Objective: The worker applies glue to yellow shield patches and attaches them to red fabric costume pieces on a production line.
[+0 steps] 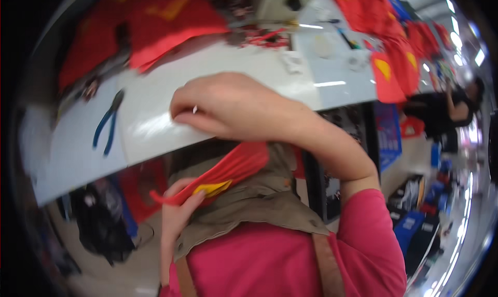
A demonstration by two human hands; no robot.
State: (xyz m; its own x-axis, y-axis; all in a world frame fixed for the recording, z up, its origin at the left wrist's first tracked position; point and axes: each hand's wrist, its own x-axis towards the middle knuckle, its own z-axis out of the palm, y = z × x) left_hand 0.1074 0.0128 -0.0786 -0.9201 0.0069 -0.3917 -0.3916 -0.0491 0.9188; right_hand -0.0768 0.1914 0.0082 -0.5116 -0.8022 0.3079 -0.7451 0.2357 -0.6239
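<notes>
My left hand [180, 206] is low over my lap, its fingers closed on a red cloth piece [241, 161] with a yellow patch [211, 188]. The cloth stretches up and to the right across my brown apron [259, 201], its far end below my right wrist. Above the near part of the white table [150, 97], my right hand [223, 104] is bent inward with fingers and thumb drawn together. A tiny white bit [195, 109] shows between them; blur hides what it is. Blue-handled pliers [108, 125] lie on the table to the left of that hand.
Red cloth with yellow patches is heaped at the table's back left [179, 24] and far right [391, 74]. Small red and dark pieces [264, 37] lie along the back. A blue crate [387, 133] and another person [456, 110] are to the right; a black bag [101, 222] hangs lower left.
</notes>
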